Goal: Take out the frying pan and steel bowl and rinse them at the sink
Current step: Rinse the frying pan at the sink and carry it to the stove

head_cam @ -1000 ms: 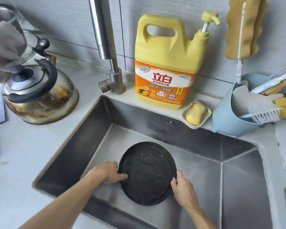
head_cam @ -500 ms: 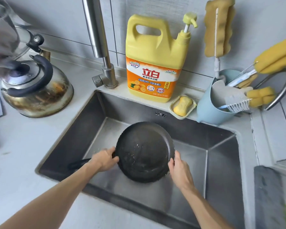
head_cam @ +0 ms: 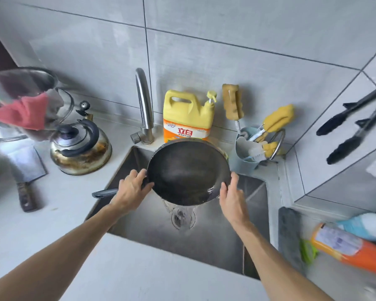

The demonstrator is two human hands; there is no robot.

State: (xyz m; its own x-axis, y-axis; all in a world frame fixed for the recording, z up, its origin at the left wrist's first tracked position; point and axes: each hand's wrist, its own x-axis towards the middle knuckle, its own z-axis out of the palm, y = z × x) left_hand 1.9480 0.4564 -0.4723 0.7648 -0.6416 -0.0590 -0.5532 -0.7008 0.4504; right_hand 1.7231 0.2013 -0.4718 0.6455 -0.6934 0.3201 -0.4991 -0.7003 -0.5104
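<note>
above the sink (head_cam: 143, 227), i hold the frying pan (head_cam: 187, 172) tilted toward me: left hand (head_cam: 131, 187) grips its neck, handle (head_cam: 104, 193) pointing left across the sink; right hand (head_cam: 231, 193) pinches the opposite rim.

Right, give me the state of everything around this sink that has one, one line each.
Frying pan, held above the sink, tilted.
Left hand, grips the rim beside the handle.
Right hand, pinches the right rim.
Faucet, no water seen running.
Kettle, upright, lid on.
Detergent jug, upright, pump fitted.
Cleaver, lying flat on the counter.
</note>
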